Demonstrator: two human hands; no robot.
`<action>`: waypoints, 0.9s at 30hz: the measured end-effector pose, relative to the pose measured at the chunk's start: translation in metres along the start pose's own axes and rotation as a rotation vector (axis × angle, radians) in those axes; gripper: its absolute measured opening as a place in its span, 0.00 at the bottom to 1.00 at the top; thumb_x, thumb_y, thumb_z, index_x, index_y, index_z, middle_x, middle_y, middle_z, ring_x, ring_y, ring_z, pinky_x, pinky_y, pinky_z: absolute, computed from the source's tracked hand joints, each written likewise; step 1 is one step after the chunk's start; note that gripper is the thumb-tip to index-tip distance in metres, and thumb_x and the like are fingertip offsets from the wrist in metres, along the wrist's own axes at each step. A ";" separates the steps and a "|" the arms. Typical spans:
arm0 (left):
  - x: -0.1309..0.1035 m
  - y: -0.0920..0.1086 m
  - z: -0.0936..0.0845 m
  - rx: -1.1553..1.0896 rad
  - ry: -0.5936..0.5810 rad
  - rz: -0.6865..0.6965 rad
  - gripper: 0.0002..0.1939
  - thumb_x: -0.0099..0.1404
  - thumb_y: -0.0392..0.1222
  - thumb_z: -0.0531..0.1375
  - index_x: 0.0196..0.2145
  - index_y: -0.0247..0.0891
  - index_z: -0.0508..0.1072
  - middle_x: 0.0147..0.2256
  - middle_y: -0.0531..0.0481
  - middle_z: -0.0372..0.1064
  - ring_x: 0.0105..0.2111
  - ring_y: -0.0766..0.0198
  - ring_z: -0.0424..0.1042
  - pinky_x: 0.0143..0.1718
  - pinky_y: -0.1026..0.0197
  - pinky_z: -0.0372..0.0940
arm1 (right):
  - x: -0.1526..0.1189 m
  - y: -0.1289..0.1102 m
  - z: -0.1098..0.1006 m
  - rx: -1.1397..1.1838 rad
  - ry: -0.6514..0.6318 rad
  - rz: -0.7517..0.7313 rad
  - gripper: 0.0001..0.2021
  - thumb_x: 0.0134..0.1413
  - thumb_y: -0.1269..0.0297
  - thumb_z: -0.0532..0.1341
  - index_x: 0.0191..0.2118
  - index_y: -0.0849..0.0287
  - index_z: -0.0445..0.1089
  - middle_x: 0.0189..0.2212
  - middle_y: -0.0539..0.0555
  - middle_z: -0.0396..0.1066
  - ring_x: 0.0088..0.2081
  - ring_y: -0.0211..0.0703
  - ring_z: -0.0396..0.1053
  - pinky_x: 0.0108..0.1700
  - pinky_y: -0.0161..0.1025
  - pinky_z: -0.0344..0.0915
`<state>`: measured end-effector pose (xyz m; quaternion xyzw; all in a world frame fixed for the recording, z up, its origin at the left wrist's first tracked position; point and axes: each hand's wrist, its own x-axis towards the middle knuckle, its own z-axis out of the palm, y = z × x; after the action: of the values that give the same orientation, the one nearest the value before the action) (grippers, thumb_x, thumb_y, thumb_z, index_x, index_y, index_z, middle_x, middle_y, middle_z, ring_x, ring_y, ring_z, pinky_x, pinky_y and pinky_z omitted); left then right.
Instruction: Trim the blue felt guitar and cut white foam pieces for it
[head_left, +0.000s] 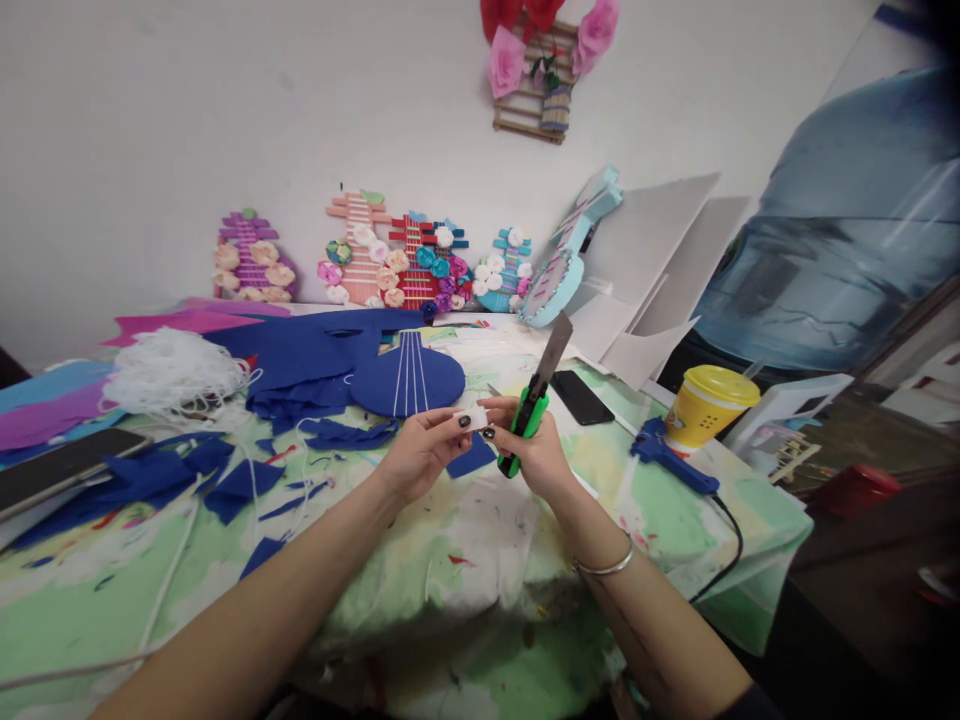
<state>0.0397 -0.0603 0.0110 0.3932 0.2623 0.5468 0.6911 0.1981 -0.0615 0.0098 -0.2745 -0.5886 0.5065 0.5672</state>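
Note:
Over the table's middle, my left hand (418, 452) pinches a small white piece (475, 416) that looks like foam or card. My right hand (541, 450) is closed around a green and black utility knife (531, 410), its blade out and pointing up. The right fingertips also touch the white piece. Just behind the hands lies a blue lute-shaped body (446, 380) with several white strings down its front. A small blue piece (474, 458) lies below the hands, partly covered by them.
Blue scraps (247, 488) and a tangle of white cord (176, 372) lie at left. A phone (581, 397), a blue glue gun (675, 458) and a yellow cup (709, 405) are at right. Decorated lutes (412, 262) lean on the wall. White boards (660, 250) stand behind.

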 end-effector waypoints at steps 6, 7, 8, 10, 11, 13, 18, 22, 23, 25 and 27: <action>0.000 0.001 0.000 -0.005 0.004 0.006 0.09 0.48 0.35 0.67 0.29 0.29 0.77 0.26 0.47 0.73 0.22 0.73 0.66 0.28 0.66 0.63 | 0.000 -0.002 0.000 -0.027 -0.017 -0.009 0.16 0.42 0.64 0.66 0.41 0.58 0.72 0.28 0.50 0.69 0.22 0.32 0.58 0.22 0.31 0.54; 0.000 0.001 -0.001 -0.008 0.008 0.007 0.09 0.47 0.35 0.68 0.29 0.29 0.77 0.26 0.47 0.73 0.22 0.72 0.66 0.28 0.66 0.63 | 0.000 -0.003 0.000 -0.044 -0.012 -0.009 0.16 0.42 0.63 0.66 0.41 0.58 0.72 0.28 0.51 0.69 0.22 0.32 0.59 0.22 0.31 0.54; 0.000 0.000 -0.001 -0.012 0.010 0.008 0.09 0.47 0.35 0.68 0.30 0.30 0.77 0.27 0.47 0.73 0.22 0.72 0.66 0.29 0.66 0.63 | 0.000 -0.004 0.000 -0.060 -0.008 -0.011 0.16 0.42 0.63 0.66 0.41 0.58 0.72 0.28 0.51 0.70 0.22 0.32 0.59 0.22 0.31 0.54; 0.001 0.000 -0.002 -0.017 0.012 0.008 0.10 0.47 0.35 0.68 0.30 0.30 0.77 0.27 0.47 0.73 0.22 0.73 0.66 0.29 0.66 0.63 | 0.000 -0.004 0.000 -0.089 0.000 -0.018 0.16 0.42 0.63 0.66 0.41 0.58 0.73 0.28 0.51 0.70 0.22 0.32 0.59 0.22 0.31 0.54; 0.001 -0.001 -0.003 -0.018 0.011 0.008 0.10 0.47 0.35 0.68 0.30 0.30 0.77 0.27 0.47 0.73 0.22 0.73 0.66 0.29 0.66 0.63 | 0.000 -0.004 0.000 -0.099 0.003 -0.022 0.16 0.42 0.63 0.66 0.41 0.58 0.73 0.28 0.51 0.70 0.22 0.32 0.59 0.22 0.31 0.54; 0.001 -0.001 -0.003 -0.019 0.013 0.007 0.10 0.47 0.34 0.68 0.30 0.29 0.77 0.27 0.47 0.73 0.22 0.73 0.66 0.29 0.66 0.63 | 0.000 -0.003 0.000 -0.116 0.008 -0.025 0.16 0.42 0.62 0.66 0.40 0.58 0.73 0.28 0.51 0.71 0.21 0.32 0.59 0.22 0.31 0.54; 0.001 0.002 -0.001 -0.054 0.045 0.023 0.08 0.47 0.33 0.68 0.28 0.29 0.77 0.24 0.48 0.72 0.21 0.73 0.65 0.28 0.66 0.63 | 0.001 0.001 0.000 -0.227 0.077 -0.020 0.18 0.42 0.59 0.65 0.42 0.58 0.71 0.28 0.51 0.70 0.19 0.31 0.57 0.21 0.32 0.55; 0.000 0.007 0.000 -0.102 0.060 0.060 0.06 0.47 0.33 0.67 0.26 0.29 0.76 0.20 0.51 0.69 0.20 0.73 0.64 0.28 0.65 0.63 | -0.001 0.004 0.000 -0.559 0.172 -0.116 0.12 0.45 0.57 0.63 0.35 0.58 0.71 0.23 0.49 0.68 0.22 0.35 0.60 0.27 0.34 0.58; 0.000 0.008 0.000 -0.110 0.057 0.065 0.06 0.47 0.33 0.67 0.25 0.30 0.75 0.20 0.51 0.69 0.21 0.72 0.64 0.29 0.65 0.63 | -0.002 0.004 0.000 -0.650 0.176 -0.150 0.10 0.44 0.57 0.64 0.31 0.58 0.70 0.21 0.48 0.66 0.23 0.36 0.60 0.29 0.34 0.57; 0.000 0.009 -0.001 -0.117 0.041 0.083 0.05 0.48 0.34 0.67 0.25 0.30 0.75 0.21 0.51 0.69 0.22 0.72 0.65 0.29 0.65 0.64 | -0.003 0.003 0.001 -0.803 0.161 -0.190 0.11 0.43 0.56 0.64 0.25 0.58 0.67 0.18 0.46 0.62 0.23 0.35 0.57 0.28 0.33 0.54; 0.000 0.008 -0.003 -0.120 0.030 0.111 0.05 0.48 0.34 0.66 0.24 0.31 0.74 0.22 0.51 0.69 0.23 0.72 0.66 0.30 0.66 0.64 | -0.004 0.001 0.002 -0.917 0.125 -0.191 0.14 0.42 0.54 0.64 0.22 0.58 0.63 0.17 0.45 0.58 0.22 0.34 0.55 0.26 0.32 0.51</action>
<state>0.0332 -0.0587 0.0165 0.3567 0.2171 0.6047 0.6782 0.1972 -0.0652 0.0076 -0.4712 -0.7388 0.1223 0.4660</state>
